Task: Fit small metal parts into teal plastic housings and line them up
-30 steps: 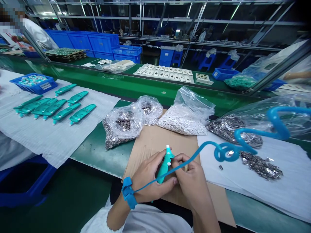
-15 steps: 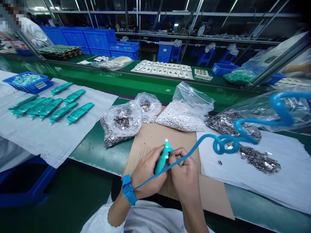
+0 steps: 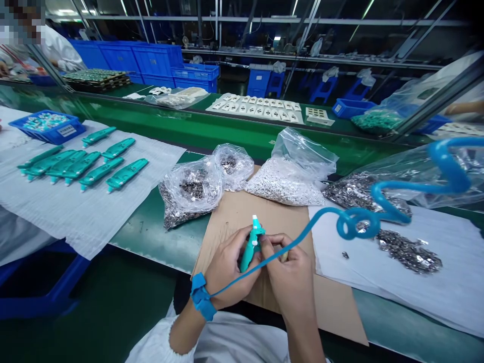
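Note:
My left hand (image 3: 227, 267) is closed around a slim teal plastic housing (image 3: 247, 255), its narrow white tip pointing up and away from me. A small white part shows on the housing's side. My right hand (image 3: 293, 275) meets that side with thumb and forefinger pinched together; whatever lies between them is hidden. Something pale yellowish (image 3: 283, 256) shows under its curled fingers, too small to name. A blue wrist strap (image 3: 203, 296) circles my left wrist, and its coiled blue cord (image 3: 355, 223) passes in front of my right hand. Beneath both hands lies brown cardboard (image 3: 272, 212).
Open bags of small metal parts (image 3: 192, 191) and a bag of white parts (image 3: 287, 184) stand behind the cardboard. Loose metal pieces (image 3: 410, 249) lie on white paper at right. Several teal housings (image 3: 126, 174) and a blue bin (image 3: 49, 128) are at left.
The housing has tilted slightly leftward in my left hand, and its tip has shifted left. My right hand stays pinched against its side. The whole view has shifted a little.

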A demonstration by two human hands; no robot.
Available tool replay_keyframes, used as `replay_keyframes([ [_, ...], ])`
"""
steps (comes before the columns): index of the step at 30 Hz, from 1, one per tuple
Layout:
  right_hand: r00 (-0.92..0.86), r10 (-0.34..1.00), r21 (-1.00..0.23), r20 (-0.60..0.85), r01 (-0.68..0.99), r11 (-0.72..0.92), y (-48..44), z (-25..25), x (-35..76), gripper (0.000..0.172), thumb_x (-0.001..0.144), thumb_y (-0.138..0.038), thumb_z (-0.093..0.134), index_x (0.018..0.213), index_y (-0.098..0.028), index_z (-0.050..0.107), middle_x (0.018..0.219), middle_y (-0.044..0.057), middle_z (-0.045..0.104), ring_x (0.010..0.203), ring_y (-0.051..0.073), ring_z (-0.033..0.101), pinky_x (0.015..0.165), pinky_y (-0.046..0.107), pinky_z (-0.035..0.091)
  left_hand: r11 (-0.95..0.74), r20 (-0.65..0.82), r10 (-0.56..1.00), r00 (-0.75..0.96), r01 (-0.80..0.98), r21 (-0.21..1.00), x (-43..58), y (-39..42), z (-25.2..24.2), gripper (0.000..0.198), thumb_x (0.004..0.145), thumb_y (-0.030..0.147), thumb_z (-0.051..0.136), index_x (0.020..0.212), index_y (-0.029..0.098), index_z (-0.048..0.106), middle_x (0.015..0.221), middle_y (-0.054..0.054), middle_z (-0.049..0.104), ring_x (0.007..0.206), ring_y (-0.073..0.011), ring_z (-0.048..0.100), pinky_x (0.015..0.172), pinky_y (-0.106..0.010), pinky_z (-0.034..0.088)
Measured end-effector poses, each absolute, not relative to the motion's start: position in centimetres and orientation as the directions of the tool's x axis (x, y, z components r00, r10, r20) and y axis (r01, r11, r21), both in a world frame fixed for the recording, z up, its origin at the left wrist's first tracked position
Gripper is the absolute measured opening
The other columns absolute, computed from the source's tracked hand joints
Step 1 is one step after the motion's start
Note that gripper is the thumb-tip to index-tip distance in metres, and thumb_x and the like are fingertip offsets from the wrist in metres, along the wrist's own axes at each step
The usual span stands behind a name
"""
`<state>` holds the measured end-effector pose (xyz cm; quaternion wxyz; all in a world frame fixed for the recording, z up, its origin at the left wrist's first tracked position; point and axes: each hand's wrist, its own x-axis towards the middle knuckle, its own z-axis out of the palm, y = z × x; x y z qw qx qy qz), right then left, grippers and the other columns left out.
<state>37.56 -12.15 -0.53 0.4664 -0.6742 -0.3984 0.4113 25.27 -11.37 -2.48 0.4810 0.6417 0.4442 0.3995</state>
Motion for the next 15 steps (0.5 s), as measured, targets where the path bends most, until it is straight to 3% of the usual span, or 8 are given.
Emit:
replay_keyframes([
  [5,0.359,0.916,-0.964,-0.180,0.120,-0.237,-12.18,-1.01,37.47,0.029,0.077,-0.045,0.067,0.081,-0.017,0.067,0.073,0.004,0.066,0.065,0.017,0.058,0.054,0.023,0.046,-0.225,0.159,0.942,0.297,0.202,0.953,25.21,-11.42,-2.24,0.039,0.093,0.023,0.056,0.132,0.021,0.052,0.112,-0.008,0.068,0.096,-0.0213,0.068,0.087,-0.031,0.056],
  [11,0.374,0.917,-0.968,-0.139,0.144,-0.205,-12.21,-0.41,37.09,0.026,0.078,-0.042,0.063,0.068,-0.019,0.055,0.054,-0.004,0.047,0.049,0.010,0.039,0.044,0.020,0.032,-0.274,0.203,0.929,0.309,0.210,0.938,25.23,-11.53,-1.91,0.039,0.092,0.021,0.056,0.131,0.020,0.053,0.113,-0.008,0.067,0.101,-0.0216,0.067,0.090,-0.030,0.054],
  [15,0.390,0.919,-0.971,-0.059,0.190,-0.143,-12.38,-0.15,36.80,0.023,0.079,-0.037,0.061,0.066,-0.020,0.053,0.050,-0.006,0.044,0.046,0.009,0.037,0.041,0.020,0.029,-0.291,0.223,0.926,0.304,0.203,0.935,25.28,-11.60,-1.90,0.041,0.091,0.018,0.056,0.132,0.022,0.054,0.112,-0.007,0.067,0.101,-0.0213,0.066,0.088,-0.030,0.054],
])
